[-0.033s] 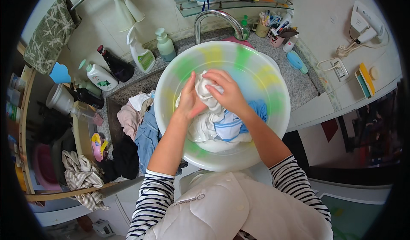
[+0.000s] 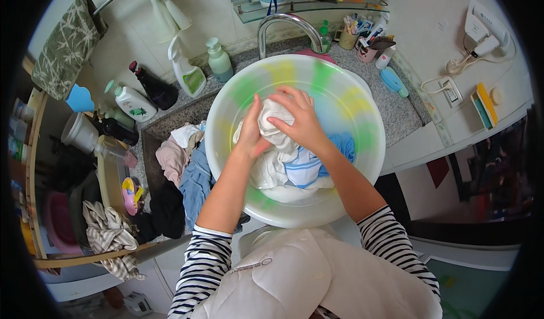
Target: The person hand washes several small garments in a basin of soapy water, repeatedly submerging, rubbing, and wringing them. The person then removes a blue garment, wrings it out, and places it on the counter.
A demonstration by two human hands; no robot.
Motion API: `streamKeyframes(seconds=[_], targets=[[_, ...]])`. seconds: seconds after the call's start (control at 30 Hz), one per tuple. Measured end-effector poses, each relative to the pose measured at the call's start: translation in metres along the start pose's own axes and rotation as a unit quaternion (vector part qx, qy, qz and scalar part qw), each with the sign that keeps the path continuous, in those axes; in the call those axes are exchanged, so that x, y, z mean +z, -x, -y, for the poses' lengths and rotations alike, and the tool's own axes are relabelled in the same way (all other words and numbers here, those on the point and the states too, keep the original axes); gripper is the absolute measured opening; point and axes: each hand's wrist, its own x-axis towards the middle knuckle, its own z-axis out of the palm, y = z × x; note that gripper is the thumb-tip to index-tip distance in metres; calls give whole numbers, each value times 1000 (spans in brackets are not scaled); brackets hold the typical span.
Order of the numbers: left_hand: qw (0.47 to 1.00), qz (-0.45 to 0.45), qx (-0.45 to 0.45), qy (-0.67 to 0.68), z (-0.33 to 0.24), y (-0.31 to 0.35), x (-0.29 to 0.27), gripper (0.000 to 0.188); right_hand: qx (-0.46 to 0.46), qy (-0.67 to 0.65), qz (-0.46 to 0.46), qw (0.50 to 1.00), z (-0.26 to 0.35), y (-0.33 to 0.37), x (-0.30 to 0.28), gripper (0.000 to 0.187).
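My left hand [image 2: 253, 134] and my right hand [image 2: 301, 119] hold a bunched, wet-looking white cloth [image 2: 276, 118] between them. The left palm supports its left side, while the right fingers curl over its top and right side. The garment type cannot be made out. Both hands are inside a large whitish plastic basin [image 2: 362, 106] with green and yellow patches. Below the hands, more white fabric lies beside a white cloth with blue stripes [image 2: 302, 170]. To the right is a blue cloth [image 2: 342, 145].
A curved metal faucet [image 2: 289, 18] rises behind the basin. Left of it, a pile of clothes [image 2: 195, 166] fills the stone sink [image 2: 170, 123]. Several bottles, including a white spray bottle [image 2: 186, 72], line the back counter. A toothbrush cup [image 2: 348, 39] and blue brush [image 2: 393, 81] are at right.
My right fingers have shifted slightly over the white cloth, and its folds are bunched differently. My left hand and the other laundry stay nearly the same.
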Motion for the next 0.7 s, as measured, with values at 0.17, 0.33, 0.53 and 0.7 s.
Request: streamKeyframes(seconds=[0.17, 0.33, 0.53, 0.7], targets=[[971, -218, 22, -97, 15, -6, -2, 53, 79, -21, 2, 997, -5, 26, 47, 34], [995, -99, 7, 20, 11, 1, -10, 53, 71, 63, -40, 995, 6, 23, 52, 35], [994, -75, 34, -65, 32, -7, 6, 52, 280, -167, -118, 938, -29, 11, 51, 42], [985, -123, 72, -99, 33, -14, 7, 45, 321, -293, -118, 893, -37, 25, 54, 49]])
